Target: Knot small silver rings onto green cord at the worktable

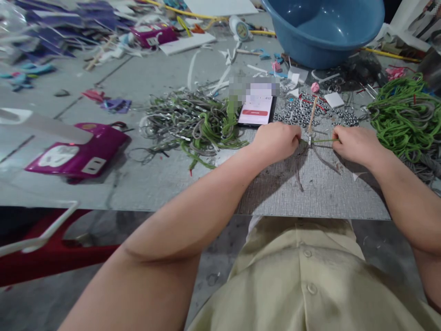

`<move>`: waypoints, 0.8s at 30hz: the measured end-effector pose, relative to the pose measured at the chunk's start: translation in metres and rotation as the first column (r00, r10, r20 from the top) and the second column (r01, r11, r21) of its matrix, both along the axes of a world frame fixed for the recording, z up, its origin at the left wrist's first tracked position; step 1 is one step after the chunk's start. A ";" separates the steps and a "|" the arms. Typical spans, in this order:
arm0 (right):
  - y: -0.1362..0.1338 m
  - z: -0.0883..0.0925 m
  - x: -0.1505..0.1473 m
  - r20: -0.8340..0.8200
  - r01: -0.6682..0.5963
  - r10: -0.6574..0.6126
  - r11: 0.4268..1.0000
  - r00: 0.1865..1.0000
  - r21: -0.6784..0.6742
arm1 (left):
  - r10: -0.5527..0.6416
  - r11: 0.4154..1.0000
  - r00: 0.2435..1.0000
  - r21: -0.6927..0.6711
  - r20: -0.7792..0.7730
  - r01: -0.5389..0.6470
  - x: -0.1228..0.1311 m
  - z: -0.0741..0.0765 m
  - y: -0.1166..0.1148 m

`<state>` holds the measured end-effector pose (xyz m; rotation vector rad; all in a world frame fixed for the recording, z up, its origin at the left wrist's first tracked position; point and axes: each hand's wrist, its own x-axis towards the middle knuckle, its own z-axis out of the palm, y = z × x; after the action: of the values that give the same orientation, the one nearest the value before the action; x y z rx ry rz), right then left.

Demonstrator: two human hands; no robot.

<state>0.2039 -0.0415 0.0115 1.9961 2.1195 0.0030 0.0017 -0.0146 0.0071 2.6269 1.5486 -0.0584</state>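
Note:
My left hand (278,143) is closed just above the table's front part, pinching one end of a cord. Opposite it, my right hand (356,145) pinches the other end of the green cord (324,140), which runs taut between the two. At the middle, the cord meets a small pale piece (309,139), too small to make out. Grey cord ends (325,162) trail from there onto the tabletop. Behind the join stands a thin wooden stick (313,115). Small metal rings or nuts (298,112) lie scattered beyond my hands.
A lit phone (257,108) lies beyond my left hand, beside a heap of green and grey cords with metal parts (196,117). More green cord (404,112) is piled at right. A blue basin (324,41) stands behind; a magenta device (81,151) sits at left.

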 end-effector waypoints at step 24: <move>0.015 -0.033 0.005 -0.293 -0.323 0.412 0.895 0.863 0.308 | -0.424 0.879 0.881 0.329 0.212 0.344 0.002 -0.032 0.002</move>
<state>0.2086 -0.0262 -0.0217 1.7768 2.8408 -0.0265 0.0037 -0.0125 -0.0247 2.9612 0.9829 0.5234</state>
